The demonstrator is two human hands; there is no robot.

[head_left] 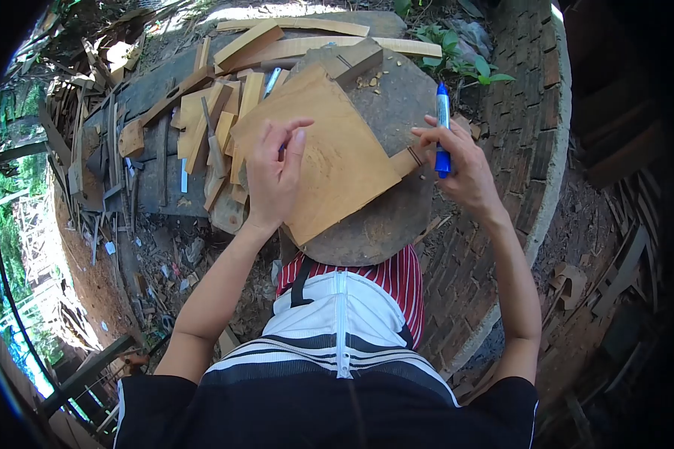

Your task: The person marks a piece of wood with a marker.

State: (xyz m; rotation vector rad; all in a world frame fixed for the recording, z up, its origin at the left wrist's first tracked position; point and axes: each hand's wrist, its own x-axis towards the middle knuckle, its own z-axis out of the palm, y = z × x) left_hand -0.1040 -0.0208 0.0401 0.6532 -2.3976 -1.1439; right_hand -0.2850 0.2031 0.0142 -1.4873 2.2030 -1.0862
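Note:
My right hand (464,161) grips a blue-and-white marker (443,120), held upright beside the right corner of a board. My left hand (275,168) hovers over the left part of that square wooden board (344,142), thumb and fingers curled towards each other. A small dark-blue bit shows between them, too hidden to name. The board lies tilted across a round wooden block (382,232) in front of my lap. From under its right corner sticks a small wood piece with dark lines (407,162).
Wood offcuts (221,123) lie heaped on a dark plank bench (146,183) at the left. Longer wooden strips (299,49) lie along the back. A low brick wall edge (550,150) curves along the right, with a green plant (453,49) near its top.

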